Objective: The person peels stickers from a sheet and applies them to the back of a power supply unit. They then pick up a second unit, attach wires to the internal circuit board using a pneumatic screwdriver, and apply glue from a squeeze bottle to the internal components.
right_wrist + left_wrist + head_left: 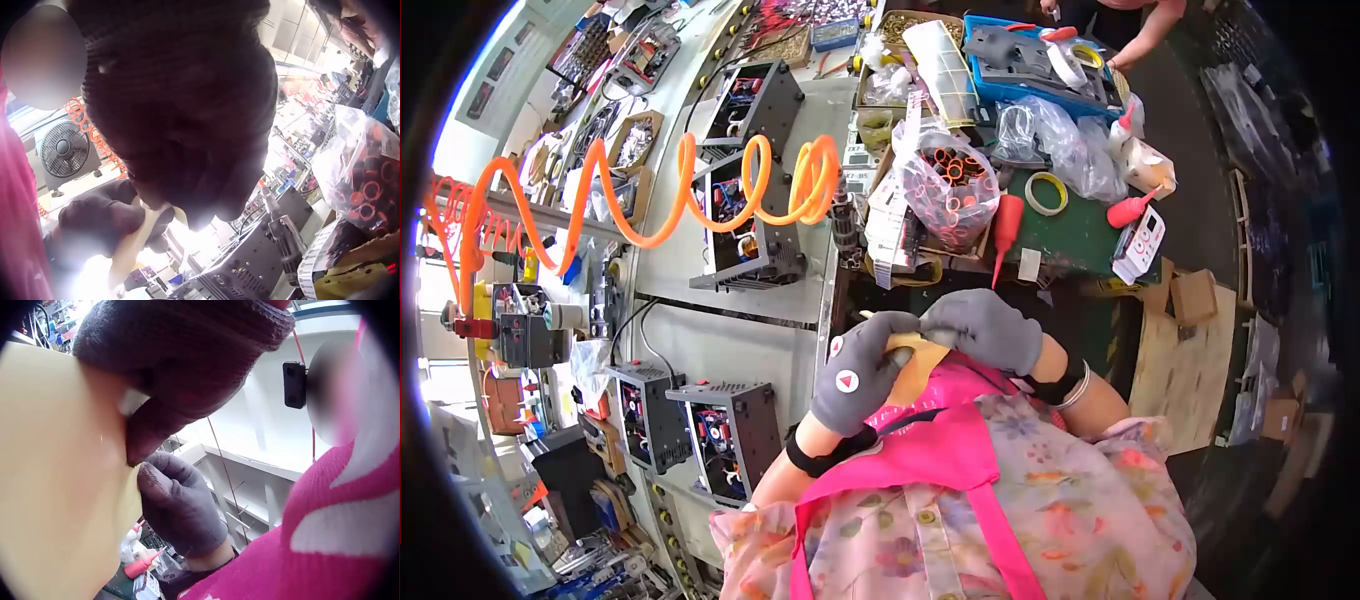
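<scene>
Both gloved hands are working close to the chest, over a pink apron (940,450). The left hand (862,372) is curling its fingers and thumb round the near end of a yellow sheet (915,368). The right hand (983,328) is pinching the same sheet at its upper edge, fingers bent over it. The two hands are almost touching there. In the left wrist view the yellow sheet (62,487) is filling the left side, with the left thumb pressing a small white bit against it and the right hand's fingers (178,500) gripping the edge just beyond.

The sheet is lying between the hands, its long axis running from the chest out and up toward the right hand. The left hand is the nearer one to the body; the right is sitting slightly further out.

Beyond the hands, grey metal boxes (745,215) are standing open on the white bench, with an orange coiled hose (690,190) hanging across them. Further off, a clear bag of red rings (948,185) and a red-tipped bottle (1007,225) are sitting on the green mat (1070,240).
</scene>
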A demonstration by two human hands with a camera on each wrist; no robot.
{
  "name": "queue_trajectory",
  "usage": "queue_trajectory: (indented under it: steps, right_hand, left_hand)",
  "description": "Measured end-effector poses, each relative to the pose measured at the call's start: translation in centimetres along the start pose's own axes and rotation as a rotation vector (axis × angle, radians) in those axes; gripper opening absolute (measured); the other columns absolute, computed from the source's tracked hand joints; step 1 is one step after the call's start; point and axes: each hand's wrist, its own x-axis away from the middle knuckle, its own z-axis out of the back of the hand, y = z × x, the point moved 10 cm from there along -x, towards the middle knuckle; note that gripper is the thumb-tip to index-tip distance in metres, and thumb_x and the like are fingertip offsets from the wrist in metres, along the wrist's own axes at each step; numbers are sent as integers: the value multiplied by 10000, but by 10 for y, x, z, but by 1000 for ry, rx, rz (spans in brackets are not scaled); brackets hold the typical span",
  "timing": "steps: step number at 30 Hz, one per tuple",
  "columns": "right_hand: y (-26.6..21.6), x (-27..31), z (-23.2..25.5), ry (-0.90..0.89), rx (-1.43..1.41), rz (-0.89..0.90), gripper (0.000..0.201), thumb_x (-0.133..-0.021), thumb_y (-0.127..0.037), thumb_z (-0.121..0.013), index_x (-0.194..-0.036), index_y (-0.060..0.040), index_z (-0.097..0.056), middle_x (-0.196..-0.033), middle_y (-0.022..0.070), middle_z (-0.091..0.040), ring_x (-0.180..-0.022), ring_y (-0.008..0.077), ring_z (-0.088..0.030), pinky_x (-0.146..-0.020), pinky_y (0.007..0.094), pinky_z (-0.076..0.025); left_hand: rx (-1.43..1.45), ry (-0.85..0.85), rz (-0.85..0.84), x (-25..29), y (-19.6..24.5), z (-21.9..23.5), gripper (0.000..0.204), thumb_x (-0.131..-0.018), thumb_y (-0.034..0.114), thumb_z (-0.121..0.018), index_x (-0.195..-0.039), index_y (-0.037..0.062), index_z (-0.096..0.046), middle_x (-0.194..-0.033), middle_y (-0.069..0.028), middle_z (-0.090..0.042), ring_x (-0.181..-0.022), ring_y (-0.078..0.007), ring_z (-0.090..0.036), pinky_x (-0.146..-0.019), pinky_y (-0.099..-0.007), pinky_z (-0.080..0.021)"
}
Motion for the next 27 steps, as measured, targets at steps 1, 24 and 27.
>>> queue_trajectory:
  steps: [1, 24, 27]
  right_hand:
    - [5, 1, 0, -17, -55, -36, 206, -778, -168, -662, -915, -20, -621, -857, 114, -638, -796, 294, -625, -713, 384, -496]
    - [20, 10, 5, 10, -50, -92, 184, -802, -147, -615, -918, -5, -613, -811, 131, -617, -768, 295, -616, -688, 376, -487]
    - [24, 12, 12, 85, -69, -112, 164, -825, -126, -592, -927, 0, -619, -783, 115, -622, -727, 253, -621, -641, 349, -487]
  left_hand:
    - [9, -17, 12, -2, 0, -2, 274, -793, 8, -603, -1064, 27, -564, -970, -142, -625, -895, -307, -604, -748, -363, -489]
    - [-36, -92, 2, -13, -3, -16, 284, -815, 35, -603, -1096, 45, -559, -1008, -134, -633, -939, -292, -624, -798, -339, -489]
    - [-17, -94, -13, -15, -2, -16, 286, -814, 43, -608, -1096, 43, -558, -1003, -137, -635, -928, -299, -625, -792, -340, -489]
